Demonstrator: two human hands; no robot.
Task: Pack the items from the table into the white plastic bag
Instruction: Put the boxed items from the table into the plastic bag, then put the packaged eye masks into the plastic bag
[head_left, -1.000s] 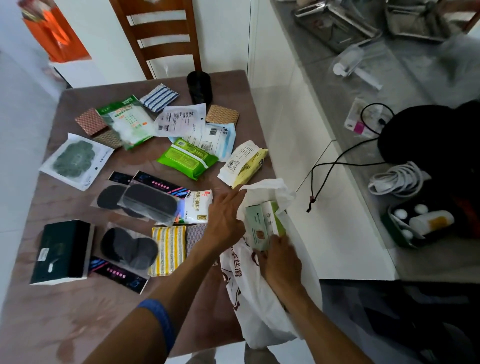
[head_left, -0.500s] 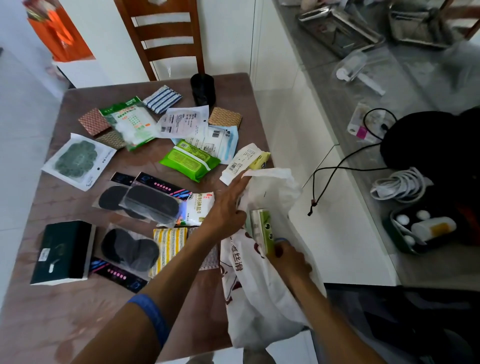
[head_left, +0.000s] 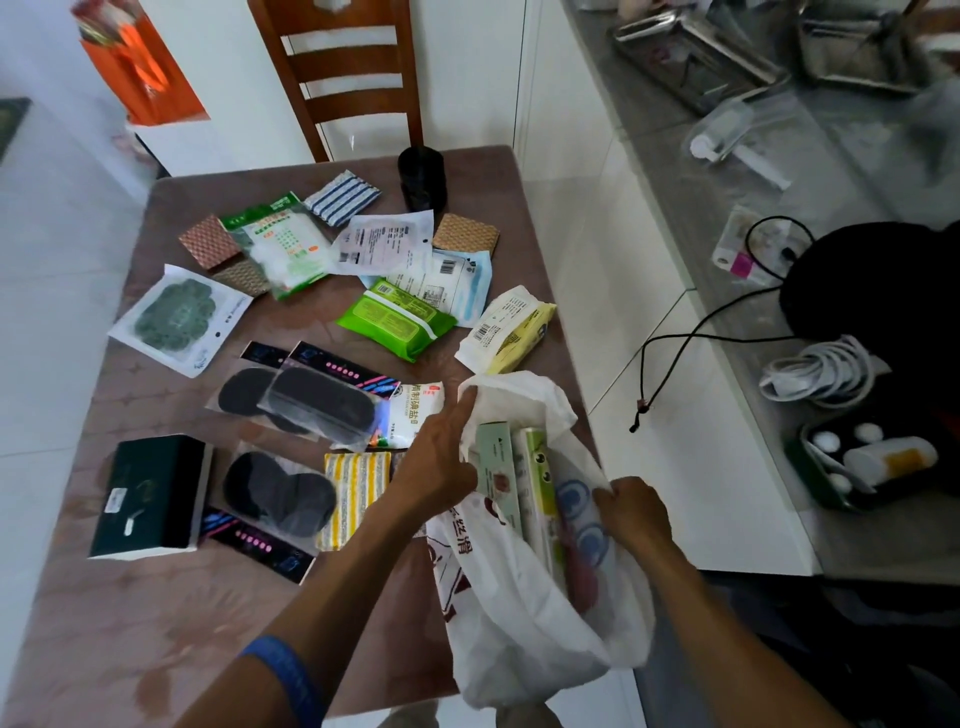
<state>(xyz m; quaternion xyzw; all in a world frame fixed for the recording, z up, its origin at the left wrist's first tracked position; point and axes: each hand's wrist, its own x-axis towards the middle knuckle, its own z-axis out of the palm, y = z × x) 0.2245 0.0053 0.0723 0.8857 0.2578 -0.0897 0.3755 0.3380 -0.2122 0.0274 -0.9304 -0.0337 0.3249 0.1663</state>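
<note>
White plastic bag (head_left: 524, 613) hangs off the table's (head_left: 130, 597) near right edge, its mouth held wide: the left hand (head_left: 441, 457) grips the rim on the table side, the right hand (head_left: 631, 512) pinches the opposite rim. Two slim boxes (head_left: 514, 467) stand upright inside. A yellow packet (head_left: 506, 330) lies just beyond the mouth, long axis angled away, nearest the left hand, the likelier one to reach.

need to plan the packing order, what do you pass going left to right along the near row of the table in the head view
dark green box → black eye mask pack → yellow striped cloth → left hand → white plastic bag → right hand
</note>
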